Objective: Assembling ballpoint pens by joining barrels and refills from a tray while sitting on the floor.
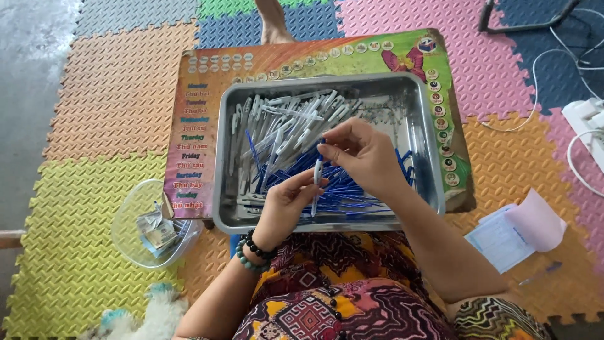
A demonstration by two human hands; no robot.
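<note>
A shiny metal tray (327, 83) rests on a colourful low board. Inside lie several white pen barrels (286, 119) at the left and several blue refills (355, 196) toward the front right. My left hand (286, 204) grips the lower part of a white pen (316, 182) held upright over the tray. My right hand (362, 154) pinches the top end of that same pen with its fingertips. A beaded bracelet sits on my left wrist.
A clear plastic bowl (129, 220) with folded packets sits left of the tray on foam floor mats. Papers (513, 233) and a loose pen lie at the right. White cables and a power strip (588, 119) are at far right. Another person's foot (272, 22) shows at top.
</note>
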